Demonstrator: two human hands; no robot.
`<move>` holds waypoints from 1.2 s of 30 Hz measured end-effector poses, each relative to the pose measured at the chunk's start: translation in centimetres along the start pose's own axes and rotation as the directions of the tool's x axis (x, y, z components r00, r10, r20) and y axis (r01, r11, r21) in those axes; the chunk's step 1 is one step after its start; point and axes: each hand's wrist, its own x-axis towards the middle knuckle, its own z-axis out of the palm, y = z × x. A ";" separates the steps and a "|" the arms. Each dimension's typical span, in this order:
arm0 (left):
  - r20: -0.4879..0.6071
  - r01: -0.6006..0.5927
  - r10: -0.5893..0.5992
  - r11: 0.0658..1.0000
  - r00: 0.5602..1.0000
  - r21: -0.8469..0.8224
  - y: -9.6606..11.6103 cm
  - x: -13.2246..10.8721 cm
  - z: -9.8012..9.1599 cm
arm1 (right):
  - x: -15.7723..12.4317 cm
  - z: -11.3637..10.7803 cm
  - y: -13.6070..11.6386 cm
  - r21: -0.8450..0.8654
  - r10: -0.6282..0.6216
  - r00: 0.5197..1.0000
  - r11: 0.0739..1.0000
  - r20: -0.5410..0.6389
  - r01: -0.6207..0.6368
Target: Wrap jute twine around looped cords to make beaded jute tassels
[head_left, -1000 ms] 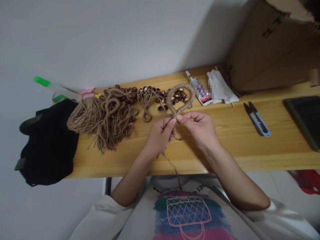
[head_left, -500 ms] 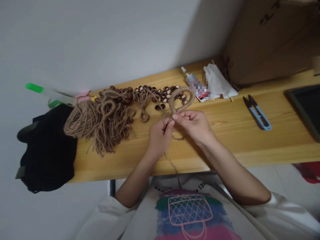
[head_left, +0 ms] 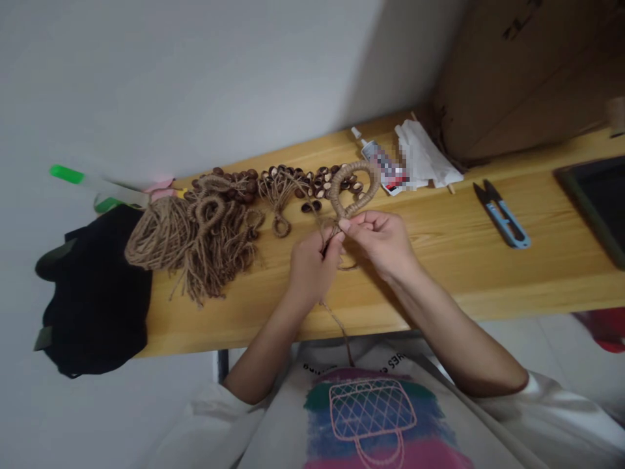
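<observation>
Both my hands meet over the wooden table, pinching at the base of a twine-wrapped loop (head_left: 335, 195) that stands up above the fingertips. My right hand (head_left: 381, 244) is closed on the base of this loop, thumb on top. Close against it, my left hand (head_left: 315, 264) is closed on twine (head_left: 319, 218) just below the loop; the exact knot is hidden by the fingers. A strand of twine (head_left: 336, 319) hangs below my left hand toward my shirt. Behind the hands lie brown nutshell halves (head_left: 322, 185) and a small looped twine bundle (head_left: 280, 225).
On the left are a twine ball (head_left: 159, 238), a heap of corded pieces (head_left: 215, 260) and a black cloth item (head_left: 97, 293). Thread snips (head_left: 508, 221), a glue tube (head_left: 378, 159) and white tissue (head_left: 422, 153) lie on the right side. A cardboard box (head_left: 527, 85) stands behind, near a dark tablet (head_left: 600, 202).
The wrapped loop has tilted slightly upright, and the fingers have shifted a little at its base. Both hands keep their pinch. The view has moved slightly.
</observation>
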 end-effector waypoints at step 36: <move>-0.081 -0.106 0.112 0.991 0.990 0.075 -0.7 3.0 -3.8 | 0.1 -0.9 -0.5 -0.097 0.100 0.994 0.991 0.034 -0.096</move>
